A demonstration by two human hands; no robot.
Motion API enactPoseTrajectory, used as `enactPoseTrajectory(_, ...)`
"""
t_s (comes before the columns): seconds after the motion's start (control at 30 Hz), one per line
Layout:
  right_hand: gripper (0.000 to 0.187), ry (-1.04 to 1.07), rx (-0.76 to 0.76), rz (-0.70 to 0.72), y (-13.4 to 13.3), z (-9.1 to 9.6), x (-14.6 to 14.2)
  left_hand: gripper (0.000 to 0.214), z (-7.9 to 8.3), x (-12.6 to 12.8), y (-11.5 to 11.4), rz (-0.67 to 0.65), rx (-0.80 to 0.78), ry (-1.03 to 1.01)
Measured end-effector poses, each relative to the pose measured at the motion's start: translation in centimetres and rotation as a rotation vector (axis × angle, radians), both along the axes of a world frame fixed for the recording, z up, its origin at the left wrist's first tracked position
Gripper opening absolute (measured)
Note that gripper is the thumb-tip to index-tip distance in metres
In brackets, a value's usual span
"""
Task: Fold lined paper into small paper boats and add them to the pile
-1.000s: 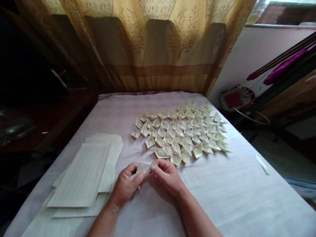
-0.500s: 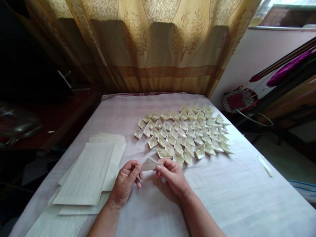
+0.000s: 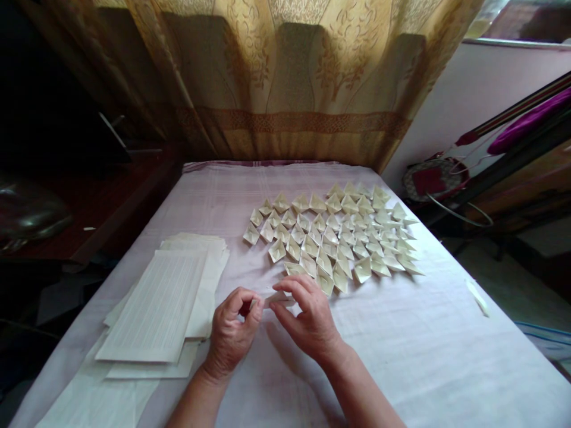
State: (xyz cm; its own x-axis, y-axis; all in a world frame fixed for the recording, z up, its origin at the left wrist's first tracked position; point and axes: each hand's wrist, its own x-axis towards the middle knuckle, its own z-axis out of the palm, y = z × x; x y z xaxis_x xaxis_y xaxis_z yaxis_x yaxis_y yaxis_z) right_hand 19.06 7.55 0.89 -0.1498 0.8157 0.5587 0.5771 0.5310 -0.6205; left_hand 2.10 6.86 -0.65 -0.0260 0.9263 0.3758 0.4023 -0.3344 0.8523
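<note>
A small piece of folded paper (image 3: 273,299) is held just above the cloth, between both hands. My left hand (image 3: 235,327) pinches its left end with thumb and forefinger. On the other side my right hand (image 3: 307,315) has thumb and fingers around its right end, partly hiding it. Just beyond the hands stand several small folded paper boats (image 3: 310,245), set close together in rows. Left of my left hand lies a stack of paper sheets (image 3: 154,303), the top one printed with lines.
A pale cloth covers the table (image 3: 392,351). A thin white strip (image 3: 478,298) lies near the right edge. Behind the table hangs a gold patterned curtain (image 3: 285,77). A dark red surface (image 3: 134,190) adjoins on the left; a round patterned bag (image 3: 430,178) is at the right.
The folded paper has turned from a broad triangular face to a narrow edge. My right hand has shifted its grip, fingers now arched over it. The camera view has tilted slightly down.
</note>
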Motion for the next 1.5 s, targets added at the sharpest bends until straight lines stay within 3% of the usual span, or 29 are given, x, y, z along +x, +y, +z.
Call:
enactPoseTrajectory(0.17,0.005,-0.120,0.139,-0.094,-0.1,0.1,0.1,0.019,-0.4,0.0,-0.1,-0.025,-0.140,-0.103)
enactPoseTrajectory(0.3,0.008,-0.156,0.175,-0.144,-0.3,0.1,0.0,0.025,-0.9,-0.2,-0.2,-0.032,-0.232,-0.177)
enactPoseTrajectory(0.5,0.008,-0.105,0.103,-0.058,-0.4,-0.1,-0.3,0.032,-1.0,-0.2,-0.2,0.001,-0.224,-0.153)
enactPoseTrajectory(0.7,0.009,-0.065,0.019,0.005,-0.7,-0.3,-0.9,0.025,-1.3,-0.1,-0.1,0.068,-0.210,-0.187)
enactPoseTrajectory(1.2,0.016,-0.072,0.110,0.034,-0.8,-0.2,-1.6,0.033,-0.3,0.3,0.4,0.069,-0.368,-0.380)
enactPoseTrajectory(1.5,0.022,-0.152,0.179,-0.003,-1.0,-0.8,-1.6,0.034,0.3,0.2,0.5,-0.008,-0.465,-0.425)
